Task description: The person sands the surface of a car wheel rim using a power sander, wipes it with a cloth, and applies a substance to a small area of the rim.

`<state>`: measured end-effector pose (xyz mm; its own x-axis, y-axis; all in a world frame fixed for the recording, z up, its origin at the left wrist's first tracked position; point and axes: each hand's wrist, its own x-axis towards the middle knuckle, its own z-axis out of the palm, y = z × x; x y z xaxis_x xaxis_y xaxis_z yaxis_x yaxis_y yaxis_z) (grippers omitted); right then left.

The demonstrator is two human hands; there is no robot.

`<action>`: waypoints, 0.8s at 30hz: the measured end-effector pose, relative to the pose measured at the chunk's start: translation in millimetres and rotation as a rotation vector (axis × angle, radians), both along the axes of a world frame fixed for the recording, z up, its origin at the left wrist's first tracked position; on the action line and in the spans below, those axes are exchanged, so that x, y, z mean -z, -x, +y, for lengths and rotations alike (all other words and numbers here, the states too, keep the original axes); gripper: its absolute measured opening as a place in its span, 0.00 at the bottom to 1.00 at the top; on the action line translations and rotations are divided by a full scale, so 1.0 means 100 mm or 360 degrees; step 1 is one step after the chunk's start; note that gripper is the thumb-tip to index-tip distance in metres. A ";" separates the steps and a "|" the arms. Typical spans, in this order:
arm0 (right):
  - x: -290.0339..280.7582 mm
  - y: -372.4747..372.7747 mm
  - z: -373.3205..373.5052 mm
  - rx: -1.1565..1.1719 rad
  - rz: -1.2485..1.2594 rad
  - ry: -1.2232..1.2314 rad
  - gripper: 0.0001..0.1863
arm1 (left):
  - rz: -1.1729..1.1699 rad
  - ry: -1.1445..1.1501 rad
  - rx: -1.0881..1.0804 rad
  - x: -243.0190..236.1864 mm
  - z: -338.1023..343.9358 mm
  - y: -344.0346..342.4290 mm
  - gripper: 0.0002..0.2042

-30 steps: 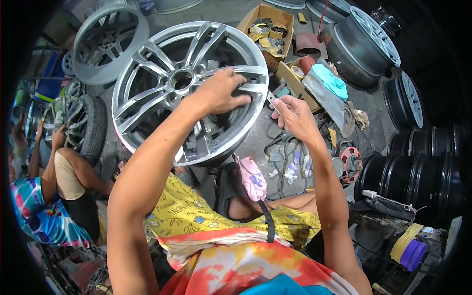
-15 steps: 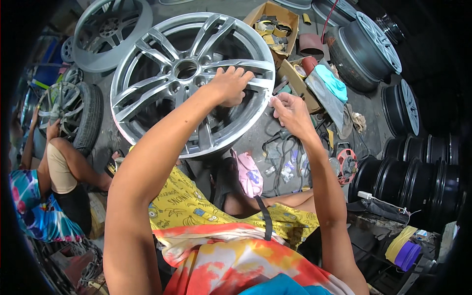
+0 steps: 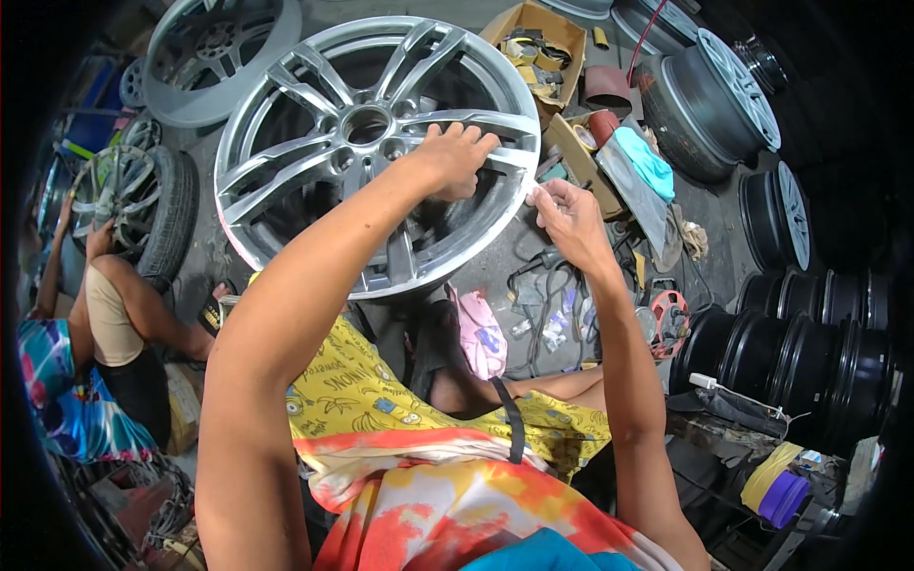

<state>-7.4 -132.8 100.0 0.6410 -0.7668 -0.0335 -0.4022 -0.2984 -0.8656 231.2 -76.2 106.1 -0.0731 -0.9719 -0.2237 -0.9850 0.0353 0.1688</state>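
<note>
A large silver alloy wheel (image 3: 266, 190) lies face up in front of me, its five pairs of spokes around an open centre. My left hand (image 3: 453, 162) rests on its right-hand spokes with fingers bent and apart, hiding part of the metal below. Just outside the right edge, my right hand (image 3: 568, 221) pinches a small, pale flat piece (image 3: 533, 196) against or very near the rim's lip; the piece is mostly hidden by my fingertips.
A co-worker (image 3: 129, 314) sits at left beside a tyred wheel (image 3: 174, 214). Cardboard boxes (image 3: 562, 33), a turquoise cloth (image 3: 647, 162), cables, a red reel (image 3: 672, 319) and upright rims (image 3: 724, 95) lie right and behind. Black rims (image 3: 800, 371) are stacked at right; pink cloth (image 3: 481, 328) lies below the wheel.
The wheel sits slightly higher in the view. My right hand has moved up to the rim's edge with the flat piece; my left hand has shifted slightly right along the spokes.
</note>
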 end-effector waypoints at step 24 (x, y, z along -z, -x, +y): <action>-0.05 -0.04 0.02 0.0045 0.0123 -0.0009 0.18 | 0.0003 0.0001 0.0016 -0.01 0.00 -0.02 0.35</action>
